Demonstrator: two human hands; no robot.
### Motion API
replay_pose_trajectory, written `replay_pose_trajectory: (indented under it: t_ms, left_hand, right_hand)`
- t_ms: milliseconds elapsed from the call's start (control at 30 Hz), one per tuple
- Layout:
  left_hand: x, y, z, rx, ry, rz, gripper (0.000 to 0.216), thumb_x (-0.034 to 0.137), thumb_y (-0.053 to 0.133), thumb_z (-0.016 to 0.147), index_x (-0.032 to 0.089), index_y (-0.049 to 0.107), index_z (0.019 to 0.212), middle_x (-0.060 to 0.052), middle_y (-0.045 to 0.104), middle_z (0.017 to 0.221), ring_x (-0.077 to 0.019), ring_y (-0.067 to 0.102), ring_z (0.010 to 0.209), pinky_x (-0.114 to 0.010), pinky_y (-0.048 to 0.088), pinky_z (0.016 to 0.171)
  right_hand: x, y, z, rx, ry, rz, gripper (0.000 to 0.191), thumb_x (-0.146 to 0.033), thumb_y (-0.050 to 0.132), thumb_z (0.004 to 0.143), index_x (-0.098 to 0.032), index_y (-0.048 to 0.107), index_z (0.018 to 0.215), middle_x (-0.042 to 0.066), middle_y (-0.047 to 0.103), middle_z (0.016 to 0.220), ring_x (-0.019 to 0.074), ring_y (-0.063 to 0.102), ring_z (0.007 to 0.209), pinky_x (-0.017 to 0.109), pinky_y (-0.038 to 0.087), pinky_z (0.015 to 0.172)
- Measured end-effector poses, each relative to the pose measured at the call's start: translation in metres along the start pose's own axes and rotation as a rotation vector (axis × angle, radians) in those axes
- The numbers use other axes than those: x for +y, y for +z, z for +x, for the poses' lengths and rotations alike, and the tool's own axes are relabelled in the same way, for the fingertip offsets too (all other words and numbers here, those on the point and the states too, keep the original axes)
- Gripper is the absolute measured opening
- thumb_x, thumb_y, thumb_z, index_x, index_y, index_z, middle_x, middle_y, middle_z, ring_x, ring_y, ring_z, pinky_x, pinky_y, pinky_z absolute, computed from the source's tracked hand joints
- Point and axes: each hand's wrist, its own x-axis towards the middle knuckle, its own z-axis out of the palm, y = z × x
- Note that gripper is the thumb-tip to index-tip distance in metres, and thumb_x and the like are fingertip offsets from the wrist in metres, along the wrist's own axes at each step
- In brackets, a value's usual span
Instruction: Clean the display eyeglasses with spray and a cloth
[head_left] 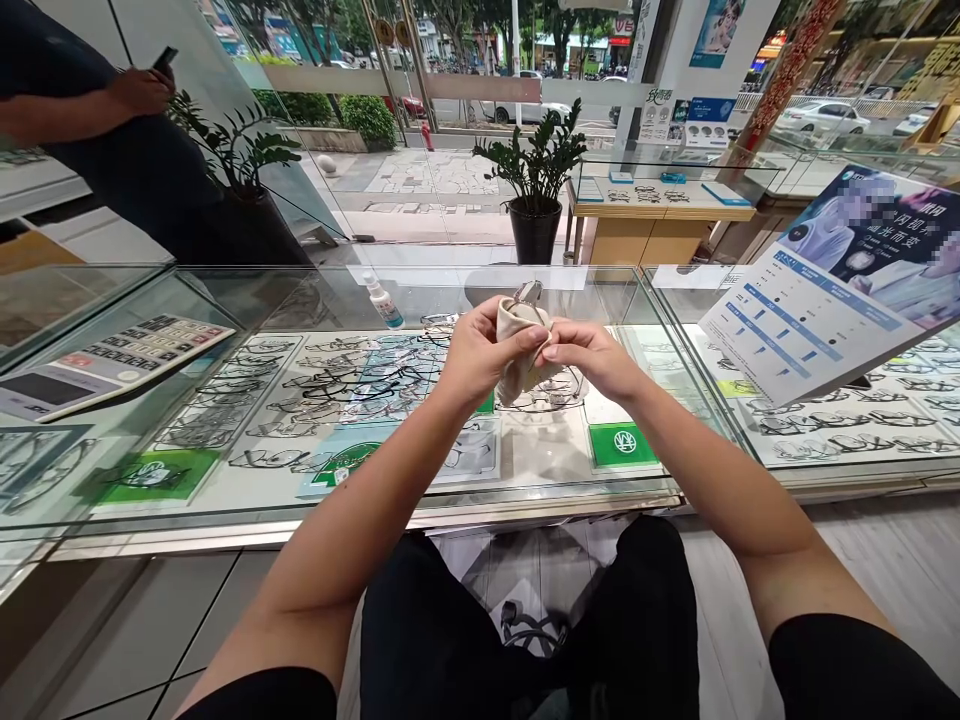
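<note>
My left hand [480, 352] is closed around a beige cleaning cloth [519, 330] wrapped over a pair of glasses, whose frame tip [528, 291] sticks out above the cloth. My right hand [592, 358] pinches the cloth and the clear lens [551, 392] hanging below it. Both hands are held together above the glass display counter [525, 470], which is filled with rows of spectacle frames [330, 385].
A small spray bottle [383, 300] stands on the counter behind my hands. A calculator [112, 360] lies at the left. A propped poster board [840, 285] leans at the right. Another person holding a phone [112, 110] stands at far left. Potted plants [536, 190] stand beyond.
</note>
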Motion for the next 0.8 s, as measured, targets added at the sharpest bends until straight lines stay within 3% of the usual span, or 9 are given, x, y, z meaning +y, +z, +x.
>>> replay_pose_trajectory:
  t_ms: [233,433,633,800]
  left_hand:
    - [0.0,-0.001,0.0,0.06,0.055,0.088,0.058,0.067,0.102,0.069,0.019,0.07,0.075,0.001,0.066,0.068,-0.0117,0.055,0.061,-0.026,0.045,0.06]
    - [0.006,-0.013,0.007,-0.108,-0.034,0.056,0.06,0.074,0.098,0.072,0.019,0.076,0.08,-0.003,0.071,0.07,-0.0145,0.058,0.057,-0.028,0.044,0.053]
    - [0.015,-0.018,0.009,-0.194,-0.062,0.012,0.055,0.066,0.102,0.071,0.019,0.076,0.084,-0.001,0.067,0.069,-0.0141,0.058,0.06,-0.027,0.047,0.056]
    - [0.015,-0.019,0.009,-0.226,-0.074,-0.003,0.053,0.055,0.107,0.066,0.019,0.08,0.095,-0.003,0.074,0.08,-0.0157,0.062,0.065,-0.027,0.051,0.06]
  right_hand:
    - [-0.003,0.001,0.0,-0.053,-0.014,-0.002,0.04,-0.057,0.089,0.088,-0.019,0.082,0.078,0.005,0.068,0.092,0.0196,0.061,0.087,0.034,0.051,0.081]
    - [0.0,-0.003,0.001,0.033,0.013,0.02,0.024,-0.041,0.084,0.086,-0.02,0.081,0.075,0.003,0.066,0.086,0.0181,0.056,0.082,0.032,0.047,0.078]
    - [-0.004,-0.002,0.002,0.082,0.046,0.075,0.019,-0.037,0.08,0.081,-0.021,0.079,0.071,0.002,0.067,0.08,0.0164,0.052,0.075,0.031,0.045,0.075]
    - [-0.008,-0.003,0.001,0.102,0.061,0.088,0.023,-0.041,0.083,0.08,-0.021,0.077,0.071,0.002,0.067,0.079,0.0163,0.051,0.075,0.031,0.045,0.072]
